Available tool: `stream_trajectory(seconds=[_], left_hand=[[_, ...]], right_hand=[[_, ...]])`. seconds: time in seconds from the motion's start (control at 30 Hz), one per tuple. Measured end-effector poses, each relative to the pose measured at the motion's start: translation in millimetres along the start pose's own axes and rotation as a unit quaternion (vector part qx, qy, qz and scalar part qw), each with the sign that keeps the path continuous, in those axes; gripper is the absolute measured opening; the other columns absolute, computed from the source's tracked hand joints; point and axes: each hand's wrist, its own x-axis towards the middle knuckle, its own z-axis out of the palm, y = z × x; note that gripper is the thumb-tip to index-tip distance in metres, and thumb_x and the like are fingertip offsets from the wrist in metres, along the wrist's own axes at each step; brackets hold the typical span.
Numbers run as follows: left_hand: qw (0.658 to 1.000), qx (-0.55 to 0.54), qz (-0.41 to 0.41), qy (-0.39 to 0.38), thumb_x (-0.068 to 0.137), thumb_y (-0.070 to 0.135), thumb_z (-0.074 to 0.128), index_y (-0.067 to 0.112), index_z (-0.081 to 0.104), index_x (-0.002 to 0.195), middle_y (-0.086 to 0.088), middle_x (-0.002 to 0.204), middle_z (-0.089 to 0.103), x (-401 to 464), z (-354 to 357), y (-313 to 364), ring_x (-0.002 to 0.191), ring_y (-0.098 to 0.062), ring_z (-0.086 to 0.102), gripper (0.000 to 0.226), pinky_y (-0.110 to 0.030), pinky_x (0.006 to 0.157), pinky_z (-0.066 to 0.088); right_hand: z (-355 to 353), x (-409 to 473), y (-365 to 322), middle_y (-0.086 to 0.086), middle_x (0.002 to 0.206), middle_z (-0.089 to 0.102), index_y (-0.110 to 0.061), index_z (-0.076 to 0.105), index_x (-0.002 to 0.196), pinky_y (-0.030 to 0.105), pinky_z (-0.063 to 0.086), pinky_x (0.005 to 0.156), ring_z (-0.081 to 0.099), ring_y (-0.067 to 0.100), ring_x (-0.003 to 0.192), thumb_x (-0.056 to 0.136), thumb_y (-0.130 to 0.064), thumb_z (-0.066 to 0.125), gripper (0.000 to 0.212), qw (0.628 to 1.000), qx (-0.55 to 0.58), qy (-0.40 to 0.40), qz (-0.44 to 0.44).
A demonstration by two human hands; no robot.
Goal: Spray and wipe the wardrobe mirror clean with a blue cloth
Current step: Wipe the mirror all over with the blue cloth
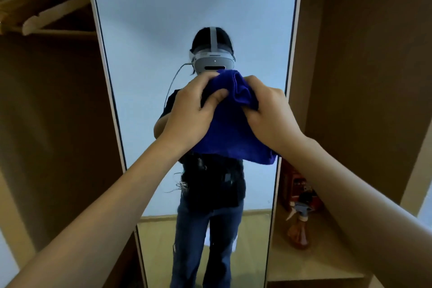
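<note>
A tall wardrobe mirror (pixel 145 18) with a thin pale frame fills the middle of the head view and reflects a person wearing a headset. In front of it I hold a blue cloth (pixel 230 133) bunched at chest height. My left hand (pixel 189 110) grips its upper left part, thumb pressed into the fabric. My right hand (pixel 268 114) grips its upper right part. The cloth's lower edge hangs loose below both hands. I cannot tell whether the cloth touches the glass. A spray bottle (pixel 299 229) with amber liquid and a grey trigger stands on the shelf to the right.
Brown wardrobe walls flank the mirror. Wooden hangers (pixel 53 16) hang at upper left. On the right a light wooden shelf (pixel 327 262) carries the bottle and a reddish box (pixel 293 182) behind it, partly hidden by my right forearm.
</note>
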Motion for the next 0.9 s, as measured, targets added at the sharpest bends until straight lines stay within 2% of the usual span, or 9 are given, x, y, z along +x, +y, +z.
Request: stream_trajectory(seconds=[0.13, 0.2, 0.3, 0.47, 0.57, 0.67, 0.77, 0.83, 0.9], left_hand=[[0.996, -0.021, -0.085, -0.027, 0.083, 0.05, 0.068, 0.036, 0.055, 0.111, 0.018, 0.106, 0.063, -11, -15, -3, 0.097, -0.003, 0.062, 0.034, -0.028, 0.079, 0.054], [0.983, -0.02, -0.158, -0.092, 0.071, 0.062, 0.073, 0.036, 0.061, 0.105, 0.016, 0.101, 0.067, -15, -28, -8, 0.086, -0.008, 0.065, 0.044, -0.03, 0.061, 0.054], [0.972, -0.07, -0.189, -0.118, 0.073, 0.037, 0.08, 0.025, 0.067, 0.095, 0.01, 0.094, 0.07, -13, -41, -9, 0.079, -0.008, 0.067, 0.028, -0.014, 0.052, 0.047], [0.991, -0.022, -0.127, -0.047, 0.07, 0.028, 0.085, 0.021, 0.072, 0.094, 0.011, 0.1, 0.07, 11, -42, -7, 0.094, -0.007, 0.066, 0.028, -0.034, 0.09, 0.054], [0.997, 0.018, -0.072, -0.006, 0.072, 0.026, 0.083, 0.019, 0.073, 0.093, 0.01, 0.094, 0.071, 24, -34, -1, 0.087, -0.003, 0.064, 0.025, -0.019, 0.085, 0.05], [0.997, 0.074, -0.013, 0.019, 0.076, 0.028, 0.08, 0.017, 0.072, 0.098, 0.009, 0.091, 0.07, 37, -22, 6, 0.083, -0.003, 0.059, 0.026, -0.007, 0.074, 0.042], [0.993, 0.107, 0.03, 0.035, 0.08, 0.029, 0.077, 0.015, 0.07, 0.098, 0.008, 0.09, 0.067, 45, -13, 3, 0.083, -0.006, 0.056, 0.025, -0.012, 0.071, 0.038], [0.989, 0.128, 0.059, 0.04, 0.082, 0.031, 0.074, 0.013, 0.068, 0.098, 0.008, 0.092, 0.064, 47, -10, -3, 0.085, -0.007, 0.053, 0.025, -0.015, 0.075, 0.036], [0.984, 0.152, 0.088, 0.043, 0.083, 0.033, 0.072, 0.013, 0.066, 0.099, 0.009, 0.093, 0.059, 47, -7, -8, 0.085, -0.007, 0.05, 0.026, -0.018, 0.077, 0.036]], right_hand=[[-11, 7, -2, -0.014, 0.076, 0.061, -0.031, 0.054, 0.086, 0.016, 0.042, 0.062, 0.056, 0.0, 0.07, 0.09, -0.008, 0.061, 0.025, 0.991, 0.116, -0.025, 0.061], [-15, 8, -2, -0.015, 0.084, 0.065, -0.032, 0.057, 0.091, 0.011, 0.047, 0.068, 0.06, -0.004, 0.077, 0.088, -0.011, 0.067, 0.024, 0.977, 0.185, -0.024, 0.103], [-17, 6, 0, -0.007, 0.099, 0.069, -0.022, 0.06, 0.107, 0.021, 0.053, 0.081, 0.065, 0.005, 0.093, 0.084, -0.013, 0.074, 0.028, 0.965, 0.221, -0.016, 0.139], [-12, 0, 7, -0.007, 0.081, 0.069, -0.013, 0.067, 0.091, 0.022, 0.051, 0.068, 0.064, 0.006, 0.076, 0.085, -0.028, 0.074, 0.018, 0.959, 0.209, 0.059, 0.183], [-6, 0, 15, -0.004, 0.066, 0.06, -0.01, 0.063, 0.08, 0.018, 0.042, 0.058, 0.052, 0.003, 0.059, 0.086, -0.034, 0.071, 0.027, 0.967, 0.122, 0.125, 0.184], [2, 4, 20, -0.003, 0.074, 0.059, -0.012, 0.062, 0.087, 0.013, 0.037, 0.06, 0.052, 0.007, 0.068, 0.087, -0.038, 0.069, 0.027, 0.967, 0.022, 0.18, 0.181], [14, 8, 23, 0.005, 0.101, 0.057, -0.009, 0.06, 0.108, 0.017, 0.037, 0.079, 0.046, 0.017, 0.096, 0.086, -0.035, 0.071, 0.036, 0.95, -0.071, 0.248, 0.174], [19, 9, 19, 0.014, 0.111, 0.052, -0.007, 0.055, 0.115, 0.027, 0.039, 0.087, 0.042, 0.024, 0.102, 0.082, -0.023, 0.075, 0.041, 0.936, -0.094, 0.307, 0.144], [25, 12, 13, 0.016, 0.107, 0.051, -0.007, 0.055, 0.11, 0.026, 0.039, 0.084, 0.042, 0.024, 0.099, 0.08, -0.003, 0.071, 0.035, 0.933, -0.109, 0.333, 0.083]])
